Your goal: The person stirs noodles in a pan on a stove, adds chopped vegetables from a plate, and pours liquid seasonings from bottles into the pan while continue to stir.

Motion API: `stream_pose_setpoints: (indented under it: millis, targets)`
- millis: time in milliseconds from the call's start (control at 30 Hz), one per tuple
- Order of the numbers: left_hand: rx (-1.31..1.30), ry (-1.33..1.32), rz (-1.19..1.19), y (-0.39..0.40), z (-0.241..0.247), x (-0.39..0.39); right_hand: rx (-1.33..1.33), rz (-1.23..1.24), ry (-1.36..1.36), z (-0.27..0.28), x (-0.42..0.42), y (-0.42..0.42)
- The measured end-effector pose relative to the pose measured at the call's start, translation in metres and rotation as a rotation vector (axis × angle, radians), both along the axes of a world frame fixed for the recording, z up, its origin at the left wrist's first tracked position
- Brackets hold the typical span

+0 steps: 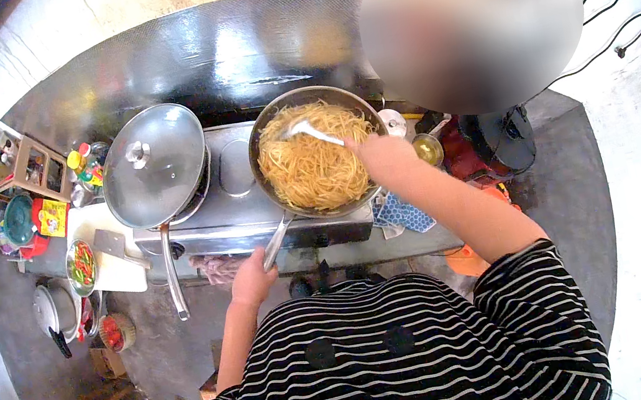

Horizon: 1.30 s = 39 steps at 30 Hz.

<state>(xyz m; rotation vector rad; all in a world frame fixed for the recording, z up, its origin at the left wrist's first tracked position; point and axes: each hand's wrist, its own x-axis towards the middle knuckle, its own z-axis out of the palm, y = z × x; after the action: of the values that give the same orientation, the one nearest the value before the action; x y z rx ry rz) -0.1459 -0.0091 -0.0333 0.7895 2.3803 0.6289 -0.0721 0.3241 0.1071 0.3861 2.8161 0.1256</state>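
Note:
My left hand [253, 278] grips the metal handle [278, 242] of a deep frying pan [315, 91] on the right side of the stove. Pale golden shreds, like noodles or shredded potato [315, 169], fill the pan. My right hand [383, 157] holds a spatula [314, 131] at the pan's right rim, and the spatula's head is partly buried in the shreds. On the left burner stands a second pan under a glass lid [155, 164], its long metal handle [173, 275] pointing towards me.
At left, a bowl of cut red and green peppers [82, 267] and a cleaver [115, 246] rest on a white cutting board [128, 276]. Bottles [82, 163] stand behind. Right of the stove are a blue patterned cloth [404, 211], a small bowl of oil-like liquid [428, 150] and a dark-lidded pot [502, 144].

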Motion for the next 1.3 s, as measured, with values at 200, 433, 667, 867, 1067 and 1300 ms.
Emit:
stream_pose_setpoints:
  millis: [200,433,667,867,1067,1300]
  targets:
    - [-0.03,-0.026,0.009,0.0,0.005,0.002,0.01,0.117,-0.121,0.035,0.077,-0.023]
    - [-0.013,-0.034,0.009,0.002,0.011,0.005,0.06,-0.045,0.01,0.066,0.078,0.03]
    - [-0.051,-0.042,-0.027,0.002,0.002,-0.004,-0.017,-0.03,0.066,0.022,-0.071,0.079]
    - [-0.012,-0.035,-0.025,-0.005,-0.004,-0.003,0.077,0.391,-0.118,0.049,-0.103,0.007]
    - [0.035,-0.045,-0.029,-0.003,-0.002,0.001,0.175,0.365,-0.227,0.083,-0.014,0.013]
    - [0.007,-0.055,-0.043,0.0,0.012,-0.001,0.263,0.237,-0.118,0.129,0.068,0.023]
